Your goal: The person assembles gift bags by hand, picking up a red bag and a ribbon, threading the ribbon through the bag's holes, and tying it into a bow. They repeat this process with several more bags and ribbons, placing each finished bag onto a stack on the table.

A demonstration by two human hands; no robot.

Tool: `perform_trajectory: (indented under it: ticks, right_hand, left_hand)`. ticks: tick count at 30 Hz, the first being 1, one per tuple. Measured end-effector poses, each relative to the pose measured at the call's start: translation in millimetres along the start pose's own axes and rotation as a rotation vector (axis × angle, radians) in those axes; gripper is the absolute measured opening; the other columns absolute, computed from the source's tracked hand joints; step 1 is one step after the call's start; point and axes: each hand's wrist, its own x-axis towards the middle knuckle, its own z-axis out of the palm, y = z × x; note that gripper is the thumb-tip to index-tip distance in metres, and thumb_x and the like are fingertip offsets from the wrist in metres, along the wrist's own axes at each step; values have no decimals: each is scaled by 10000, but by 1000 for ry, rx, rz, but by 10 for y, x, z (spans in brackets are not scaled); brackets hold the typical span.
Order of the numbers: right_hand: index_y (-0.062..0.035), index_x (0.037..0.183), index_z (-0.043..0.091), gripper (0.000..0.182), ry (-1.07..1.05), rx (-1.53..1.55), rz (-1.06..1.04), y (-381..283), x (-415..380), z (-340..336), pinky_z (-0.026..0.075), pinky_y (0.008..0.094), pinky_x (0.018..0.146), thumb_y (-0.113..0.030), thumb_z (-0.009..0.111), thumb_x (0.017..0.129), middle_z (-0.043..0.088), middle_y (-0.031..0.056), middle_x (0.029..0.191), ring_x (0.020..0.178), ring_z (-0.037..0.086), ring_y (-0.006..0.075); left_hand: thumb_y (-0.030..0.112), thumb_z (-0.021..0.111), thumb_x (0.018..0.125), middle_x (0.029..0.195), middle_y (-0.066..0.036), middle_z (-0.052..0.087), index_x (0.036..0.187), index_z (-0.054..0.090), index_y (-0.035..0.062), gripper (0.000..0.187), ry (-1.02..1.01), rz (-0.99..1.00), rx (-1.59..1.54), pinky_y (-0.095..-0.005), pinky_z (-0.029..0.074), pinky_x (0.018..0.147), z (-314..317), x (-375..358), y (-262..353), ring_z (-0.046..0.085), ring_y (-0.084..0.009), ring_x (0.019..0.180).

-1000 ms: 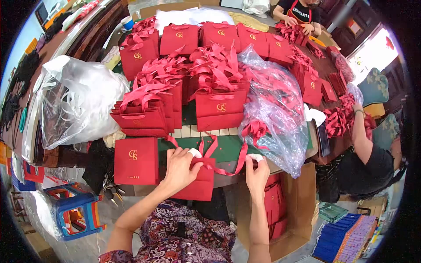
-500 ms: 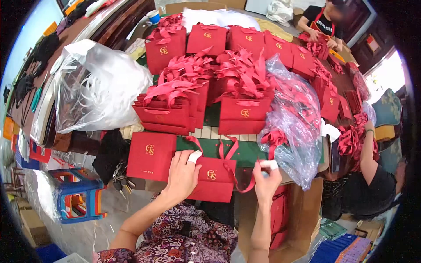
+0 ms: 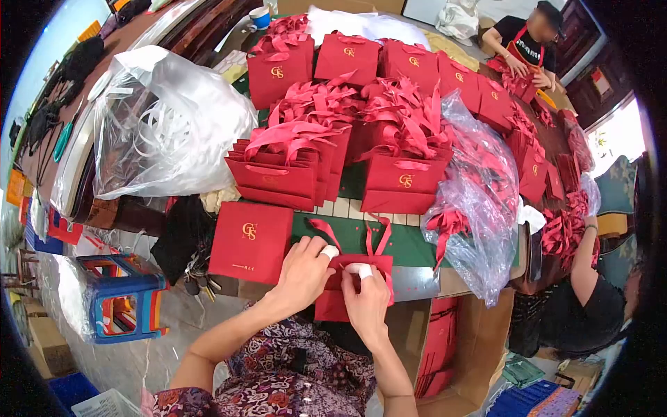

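A small red paper gift bag [image 3: 331, 308] lies flat at the table's front edge, partly covered by my hands. My left hand [image 3: 303, 272] is closed on its upper left edge, with white tape around a finger. My right hand [image 3: 366, 299], also taped white, pinches at the bag's upper edge; the ribbon end in its fingertips is mostly hidden. Loops of red ribbon [image 3: 380, 235] stand up beyond the bag. Just left of my left hand lies another flat red bag [image 3: 250, 243] with a gold logo.
Rows of red bags [image 3: 406, 182] with ribbon handles fill the table. Clear plastic sacks stand left [image 3: 174, 132] and right [image 3: 479, 201]. A cardboard box [image 3: 479, 347] with red bags is below right. One co-worker [image 3: 531, 48] handles bags at the far right; another's arm [image 3: 587, 257] reaches in.
My right hand has moved left, from holding the ribbon out at the side to the bag's top edge beside my left hand. The view has shifted slightly.
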Motion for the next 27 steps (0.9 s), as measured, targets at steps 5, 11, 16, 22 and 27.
perform_trajectory:
  ticks: [5, 11, 16, 22, 27]
  right_hand:
    - [-27, 940, 638, 156, 14, 49, 23, 49, -10, -16, 492, 433, 692, -36, 717, 805, 648, 143, 847, 784, 634, 329]
    - [-18, 949, 663, 171, 13, 127, 121, 46, -50, -32, 514, 397, 695, -46, 730, 794, 680, 138, 867, 779, 662, 311]
    - [-19, 904, 682, 136, 13, 152, 181, -19, -30, -60, 524, 375, 669, -65, 730, 786, 696, 142, 855, 743, 678, 291]
    - [-2, 871, 683, 135, -112, 252, 378, -60, 63, -147, 528, 363, 669, -76, 727, 767, 707, 158, 846, 741, 692, 268]
    - [-20, 851, 668, 115, 69, 94, 97, -67, 47, -59, 504, 330, 590, -25, 731, 755, 677, 110, 756, 605, 642, 201]
  left_hand:
    - [75, 733, 748, 1043, -146, 591, 997, 640, 12, 274, 20, 75, -47, -450, 481, 815, -24, 19, 14, 559, -344, 969]
    - [57, 654, 834, 906, -203, 618, 975, 622, -10, 159, -54, 31, -230, -481, 496, 737, 18, 43, -32, 600, -405, 855]
    - [24, 593, 886, 884, -229, 609, 967, 599, -11, 89, -77, -77, -435, -495, 493, 705, 74, 44, -26, 613, -443, 826]
    - [16, 589, 885, 890, -230, 603, 996, 600, -11, 115, -53, -63, -383, -499, 494, 711, 43, 0, 45, 609, -448, 827]
    - [20, 591, 884, 900, -232, 615, 1002, 612, -18, 125, -51, -63, -412, -492, 505, 722, 36, 41, 25, 623, -441, 837]
